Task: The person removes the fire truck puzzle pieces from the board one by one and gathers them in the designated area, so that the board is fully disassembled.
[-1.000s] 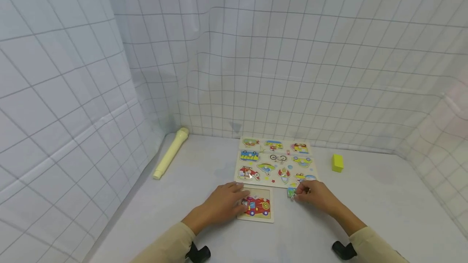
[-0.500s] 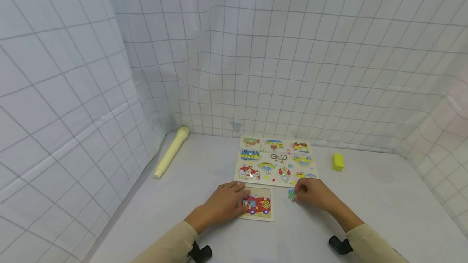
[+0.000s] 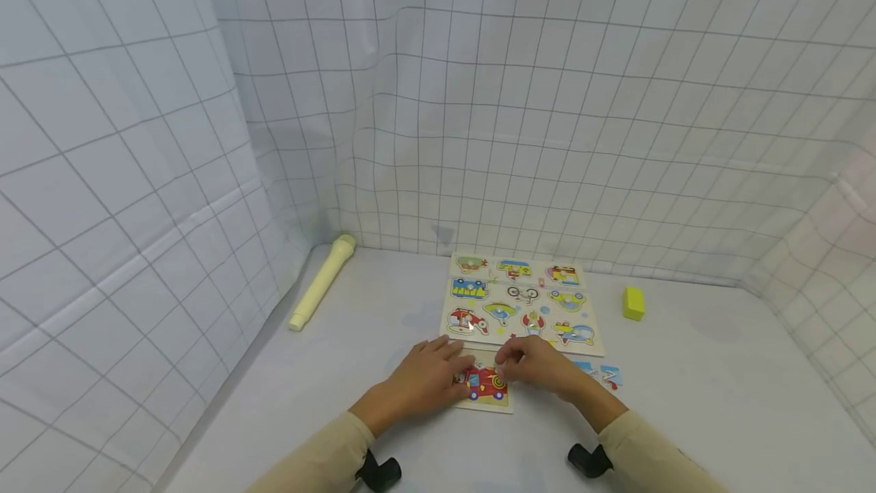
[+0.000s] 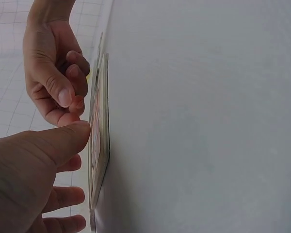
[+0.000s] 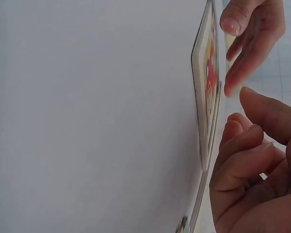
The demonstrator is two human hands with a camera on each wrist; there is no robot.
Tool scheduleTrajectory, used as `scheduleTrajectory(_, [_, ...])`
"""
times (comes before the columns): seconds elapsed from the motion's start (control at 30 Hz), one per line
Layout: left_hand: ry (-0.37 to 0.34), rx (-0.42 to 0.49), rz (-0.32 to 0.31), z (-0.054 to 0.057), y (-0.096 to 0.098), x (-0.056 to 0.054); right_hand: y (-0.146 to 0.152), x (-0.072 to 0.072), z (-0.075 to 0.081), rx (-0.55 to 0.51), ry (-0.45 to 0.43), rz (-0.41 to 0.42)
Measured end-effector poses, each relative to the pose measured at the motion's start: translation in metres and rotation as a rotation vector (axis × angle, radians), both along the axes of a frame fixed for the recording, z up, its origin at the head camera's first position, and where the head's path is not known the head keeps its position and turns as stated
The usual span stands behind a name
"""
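A small square wooden puzzle board with a red fire truck picture lies on the white table in front of me. My left hand rests over its left side, fingers extended across it, with the thumb near the board's edge in the left wrist view. My right hand is at the upper right of this board, fingers bent with the thumb close to them. Any piece between those fingers is hidden; none shows in either wrist view. Beyond my right hand lie loose blue puzzle pieces, partly covered by it.
A larger wooden peg puzzle with vehicle pictures lies just behind the small board. A yellow block stands at the right, and a pale yellow microphone-shaped stick lies at the far left. White grid-patterned sheets surround the table.
My right hand has moved left from beside a green-and-blue piece to the small board, uncovering blue pieces on the right and the plane on the larger puzzle. My left hand stays nearly still.
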State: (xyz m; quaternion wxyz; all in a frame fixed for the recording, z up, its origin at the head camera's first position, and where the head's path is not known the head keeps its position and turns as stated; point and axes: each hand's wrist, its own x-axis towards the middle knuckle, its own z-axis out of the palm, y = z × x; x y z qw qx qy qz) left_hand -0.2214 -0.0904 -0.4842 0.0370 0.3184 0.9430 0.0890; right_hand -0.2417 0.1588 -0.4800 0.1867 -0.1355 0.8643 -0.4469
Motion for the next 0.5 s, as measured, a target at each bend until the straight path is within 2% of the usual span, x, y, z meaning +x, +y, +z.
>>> scheduleTrajectory(0.27, [0.022, -0.013, 0.055, -0.003, -0.01, -0.002, -0.038, -0.004, -0.003, -0.088, -0.081, 0.044])
scheduleTrajectory(0.5, [0.008, -0.012, 0.094, -0.003, -0.014, -0.001, -0.053, 0.0, -0.005, -0.065, -0.069, 0.045])
